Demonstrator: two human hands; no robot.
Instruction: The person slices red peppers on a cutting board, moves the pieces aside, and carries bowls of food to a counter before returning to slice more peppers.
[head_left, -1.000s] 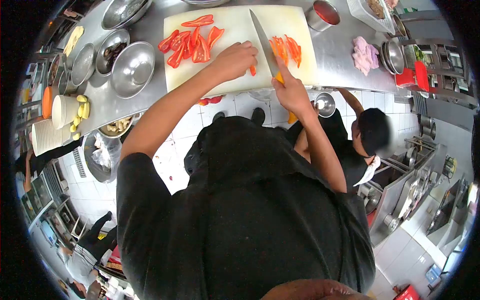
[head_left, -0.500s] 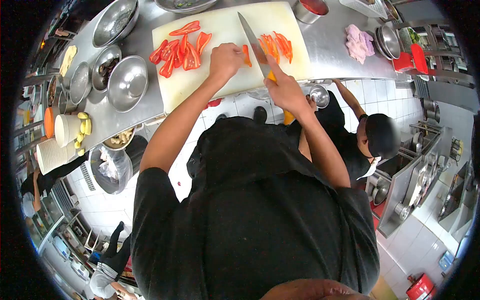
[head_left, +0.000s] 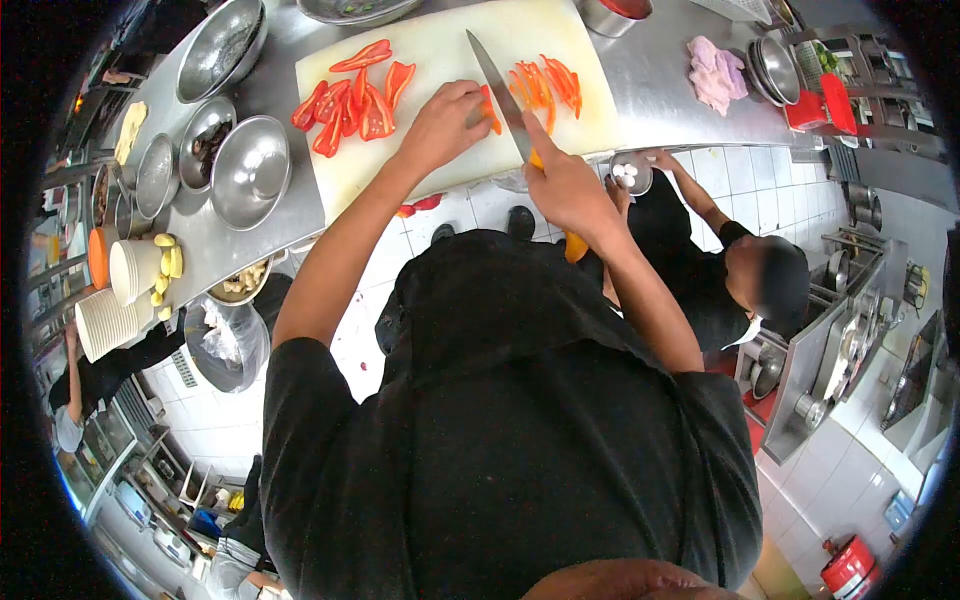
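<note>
My left hand (head_left: 442, 128) is closed, its curled fingertips pressing a red pepper piece (head_left: 489, 108) onto the white cutting board (head_left: 450, 40). My right hand (head_left: 572, 195) grips a kitchen knife (head_left: 494, 78) by its yellow handle, the blade slanting over the board just right of that piece. Beyond the blade lie thin pepper strips (head_left: 562, 86) in small bunches. Several larger pepper pieces (head_left: 376, 112), with pale seeds showing, are heaped on the left part of the board.
Metal bowls (head_left: 251, 172) and stacked white containers (head_left: 104, 322) stand left. A metal pot (head_left: 615, 16), pink cloth (head_left: 716, 76) and red container (head_left: 838, 104) sit right. A co-worker (head_left: 752, 275) by the counter's right front holds a bowl (head_left: 632, 172) with white pieces.
The view has shifted slightly. My left fingers now press the pepper piece close to the knife. The co-worker's bowl has tilted into view, showing white pieces, and their head has moved a little right.
</note>
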